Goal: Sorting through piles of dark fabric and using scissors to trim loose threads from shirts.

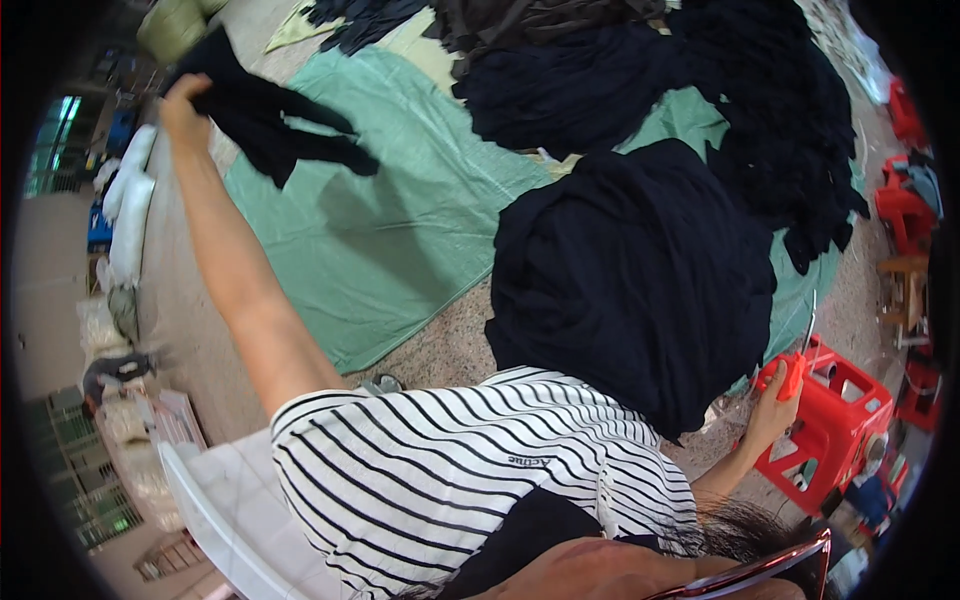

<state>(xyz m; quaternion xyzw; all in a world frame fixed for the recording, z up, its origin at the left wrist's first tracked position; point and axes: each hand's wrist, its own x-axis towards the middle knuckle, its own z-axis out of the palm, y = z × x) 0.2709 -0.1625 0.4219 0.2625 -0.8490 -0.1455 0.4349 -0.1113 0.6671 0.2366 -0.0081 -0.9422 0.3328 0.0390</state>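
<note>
Out at the far left, my left hand (186, 108) grips one edge of a small dark cloth piece (255, 115). The cloth hangs in the air over a green plastic sheet (430, 200), slightly blurred, with two narrow strips trailing right. Low at the right, my right hand (768, 412) is closed round a red-handled tool (788, 378). Its thin metal blade points up and away; whether it is a pair of scissors I cannot tell. A large heap of dark cloth (630, 280) lies in front of my body, between the hands.
More dark cloth piles (570, 85) cover the far side, with another long pile (780, 130) at the far right. A red plastic stool (835, 425) stands close beside my right hand. White sacks (130, 230) lie along the left. A white chair edge (215, 530) shows behind me.
</note>
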